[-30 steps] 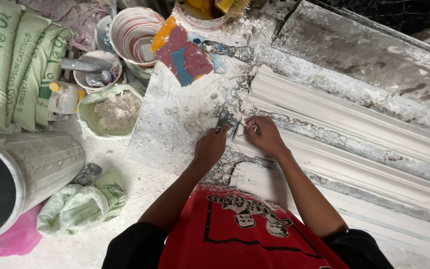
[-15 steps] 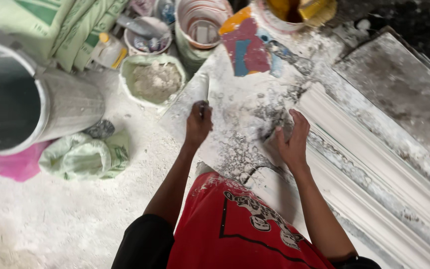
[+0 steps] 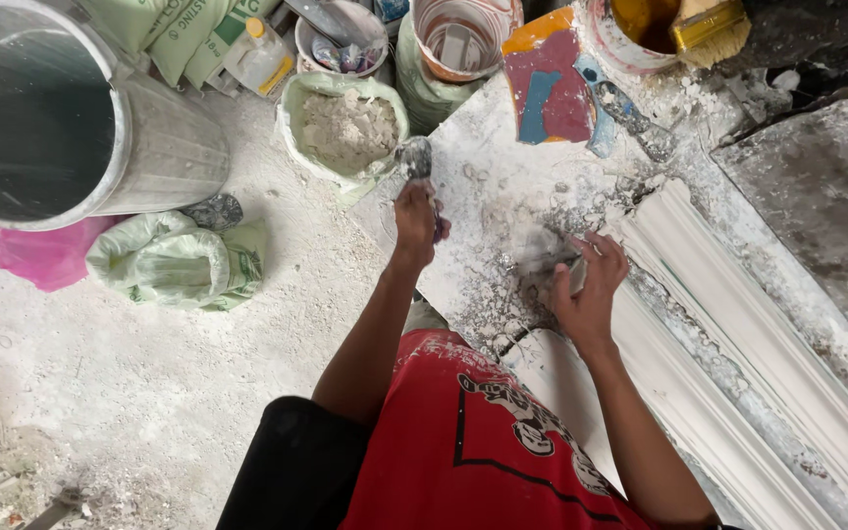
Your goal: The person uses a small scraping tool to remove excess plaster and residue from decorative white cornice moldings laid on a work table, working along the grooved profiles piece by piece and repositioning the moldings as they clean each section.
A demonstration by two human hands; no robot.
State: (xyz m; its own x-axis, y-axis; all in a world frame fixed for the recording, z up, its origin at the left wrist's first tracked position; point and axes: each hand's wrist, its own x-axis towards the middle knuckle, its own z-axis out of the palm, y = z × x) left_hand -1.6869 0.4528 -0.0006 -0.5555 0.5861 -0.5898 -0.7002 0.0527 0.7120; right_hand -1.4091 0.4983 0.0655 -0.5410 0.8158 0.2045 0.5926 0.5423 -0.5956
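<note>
Nearest to me, I am seeing my red shirt (image 3: 483,442) and both arms going forward over a white, plaster-stained board (image 3: 503,167). My right hand (image 3: 586,290) is resting on this board, just beside the end of a long white moulding (image 3: 728,324) that is running away to the lower right. The fingers of this hand are curled around a small grey lump of plaster (image 3: 552,257), pressing it against the board; grey crumbs are lying around it.

A little farther, my left hand (image 3: 416,221) is closing around the handle of a small trowel (image 3: 414,162). The grip is tight, with the fingers wrapped together, and the grey blade is pointing away from me, touching the edge of an open sack of grey powder (image 3: 345,128).

On the left, on the dusty floor, a tied green bag (image 3: 174,260) is lying beside a pink bag (image 3: 46,255), and a big metal drum (image 3: 61,118) is standing behind them. At the far edge I am seeing a bucket with tools (image 3: 341,39), a striped bucket (image 3: 463,39), a coloured board (image 3: 547,83) and a yellow brush (image 3: 709,25) sitting on a white pail (image 3: 630,44).
</note>
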